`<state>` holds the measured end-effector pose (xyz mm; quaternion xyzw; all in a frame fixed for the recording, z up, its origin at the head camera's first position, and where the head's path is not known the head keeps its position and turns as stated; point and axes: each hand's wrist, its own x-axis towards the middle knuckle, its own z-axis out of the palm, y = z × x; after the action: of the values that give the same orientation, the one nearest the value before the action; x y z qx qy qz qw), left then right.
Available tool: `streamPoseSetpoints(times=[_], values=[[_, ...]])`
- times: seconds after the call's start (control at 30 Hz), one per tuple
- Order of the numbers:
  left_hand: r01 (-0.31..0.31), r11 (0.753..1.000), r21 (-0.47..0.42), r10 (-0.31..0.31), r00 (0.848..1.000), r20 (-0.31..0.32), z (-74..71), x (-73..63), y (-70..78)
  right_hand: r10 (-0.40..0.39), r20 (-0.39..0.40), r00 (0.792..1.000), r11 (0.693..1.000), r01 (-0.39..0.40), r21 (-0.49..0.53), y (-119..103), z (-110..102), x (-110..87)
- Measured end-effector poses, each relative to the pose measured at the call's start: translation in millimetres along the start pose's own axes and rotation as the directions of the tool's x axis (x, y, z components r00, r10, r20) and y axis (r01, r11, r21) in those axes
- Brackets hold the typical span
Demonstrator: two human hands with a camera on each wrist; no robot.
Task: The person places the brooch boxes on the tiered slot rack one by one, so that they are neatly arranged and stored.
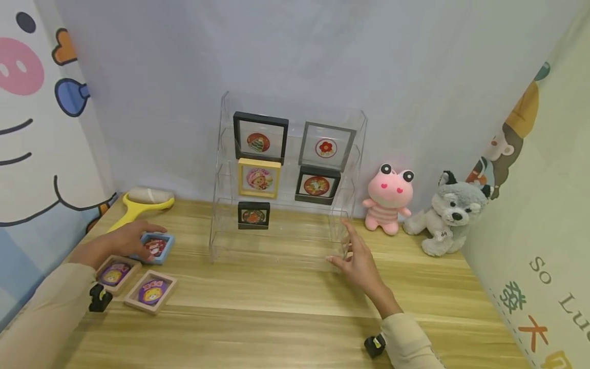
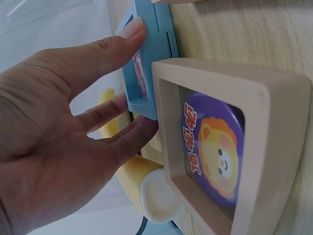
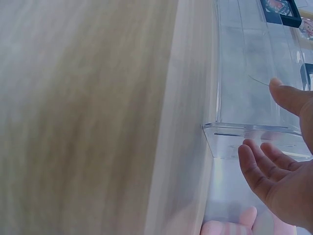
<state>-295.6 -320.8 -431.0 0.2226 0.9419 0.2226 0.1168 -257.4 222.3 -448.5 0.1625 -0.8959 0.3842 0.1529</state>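
On the left of the table my left hand (image 1: 126,241) pinches a small light-blue picture frame (image 1: 165,251). In the left wrist view the thumb lies on one edge of the blue frame (image 2: 154,98) and the fingertips on another. Two beige frames (image 1: 169,293) with lion badges lie close by. At the right front corner of a clear acrylic tiered stand (image 1: 286,251) is my right hand (image 1: 361,264), its thumb before the front and its loosely extended fingers along the side panel. Whether they touch the panel I cannot tell.
Several badge frames stand on the tiers, including a yellow frame (image 1: 259,195) and a black frame (image 1: 253,226). A yellow-handled lint roller (image 1: 133,209) lies at the back left. Right of the stand sit a pink frog plush (image 1: 389,197) and a grey dog plush (image 1: 454,215).
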Motion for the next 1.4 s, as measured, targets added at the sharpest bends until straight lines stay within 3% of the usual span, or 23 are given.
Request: streamPoseSetpoints(times=[0.3,0.57,1.03,1.4], values=[[0.077,0.997,0.009,-0.077,0.997,-0.032,2.7,-3.3,1.5,0.002,-0.004,1.000,1.000,-0.002,-0.008,0.7,0.1,-0.4],[0.039,0.999,-0.037,-0.044,0.991,-0.124,11.3,-1.7,4.5,0.007,-0.001,1.000,1.000,-0.007,-0.014,0.4,0.5,-0.6],[0.030,0.999,-0.046,-0.037,0.987,-0.155,15.9,-2.4,8.2,0.009,0.003,1.000,1.000,-0.009,-0.009,0.3,0.0,-0.6],[0.003,1.000,-0.014,-0.006,0.972,-0.234,17.0,-2.8,2.1,0.014,0.000,1.000,1.000,-0.014,-0.003,-0.6,-0.4,-1.1]])
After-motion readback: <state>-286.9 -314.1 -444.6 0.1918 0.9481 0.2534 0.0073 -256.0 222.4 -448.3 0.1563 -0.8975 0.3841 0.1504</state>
